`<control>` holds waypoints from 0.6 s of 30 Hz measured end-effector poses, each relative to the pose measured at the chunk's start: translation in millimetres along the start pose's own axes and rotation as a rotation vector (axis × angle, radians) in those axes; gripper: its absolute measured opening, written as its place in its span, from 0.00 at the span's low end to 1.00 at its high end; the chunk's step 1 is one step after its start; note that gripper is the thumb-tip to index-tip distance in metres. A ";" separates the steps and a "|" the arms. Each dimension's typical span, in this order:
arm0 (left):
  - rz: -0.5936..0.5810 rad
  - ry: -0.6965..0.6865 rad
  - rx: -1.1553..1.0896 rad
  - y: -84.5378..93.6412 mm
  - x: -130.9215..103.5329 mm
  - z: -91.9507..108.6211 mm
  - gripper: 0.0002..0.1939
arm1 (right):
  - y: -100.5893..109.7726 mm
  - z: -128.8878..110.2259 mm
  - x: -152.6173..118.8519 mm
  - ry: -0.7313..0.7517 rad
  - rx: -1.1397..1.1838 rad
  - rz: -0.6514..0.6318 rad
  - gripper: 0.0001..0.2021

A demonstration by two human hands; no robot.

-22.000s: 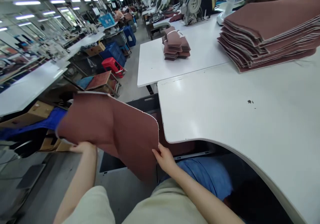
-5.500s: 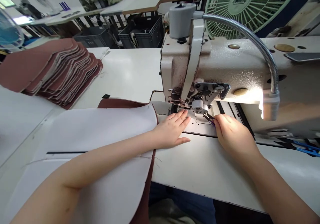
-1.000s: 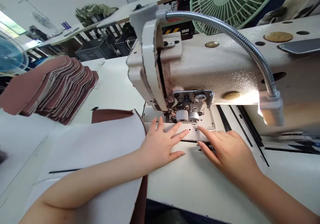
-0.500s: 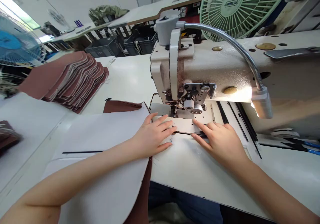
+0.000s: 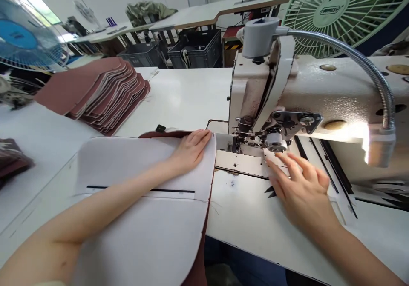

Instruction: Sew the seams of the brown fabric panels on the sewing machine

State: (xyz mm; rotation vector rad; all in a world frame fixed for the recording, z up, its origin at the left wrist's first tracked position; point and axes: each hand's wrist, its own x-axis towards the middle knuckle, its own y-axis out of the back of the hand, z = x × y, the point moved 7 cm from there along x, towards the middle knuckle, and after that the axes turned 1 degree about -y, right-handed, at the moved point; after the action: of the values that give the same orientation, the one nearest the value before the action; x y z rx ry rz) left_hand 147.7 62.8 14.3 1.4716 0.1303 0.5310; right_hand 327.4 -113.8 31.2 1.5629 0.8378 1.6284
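Observation:
My left hand (image 5: 193, 150) lies on a large white-faced panel (image 5: 143, 230), fingers close together and nearly flat at its far right corner. Brown fabric (image 5: 200, 256) shows beneath the panel's right edge. That edge lies just left of the presser foot (image 5: 236, 144) of the sewing machine (image 5: 252, 86). Over the right part of the machine bed (image 5: 246, 165), my right hand (image 5: 300, 192) has bent, spread fingers. Under its palm stick out dark pointed blades (image 5: 270, 191); the rest of that tool is hidden. Nothing shows clearly in its fingers.
Brown cut pieces (image 5: 96, 92) are stacked at the back left. Dark strips (image 5: 335, 167) lie right of the machine, beneath its lamp (image 5: 380, 143). A green fan (image 5: 332, 9) stands behind the machine, grey crates (image 5: 196, 50) beyond the table. A dark bar (image 5: 174, 190) lies across the panel.
The view has shifted, and the machine appears farther right and larger. My left hand has drawn its spread fingers together on the panel. My right hand has lifted slightly, baring the blade tips.

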 end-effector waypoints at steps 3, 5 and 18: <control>-0.043 -0.106 -0.009 -9.2 8.9 10.0 0.29 | -2.3 -24.7 -3.2 0.188 0.150 -0.117 0.15; -0.081 -0.158 -0.005 -12.8 12.1 13.8 0.28 | -7.9 -31.5 -3.4 0.268 0.203 -0.183 0.17; -0.041 -0.173 -0.102 -9.3 10.1 15.4 0.23 | -10.7 -98.9 12.2 0.393 0.479 -0.314 0.21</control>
State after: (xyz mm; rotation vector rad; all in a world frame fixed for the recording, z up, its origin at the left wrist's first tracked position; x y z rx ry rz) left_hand 165.1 52.9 9.4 1.4056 -0.0032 0.3697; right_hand 229.2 -95.3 23.2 1.3274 1.6942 1.5923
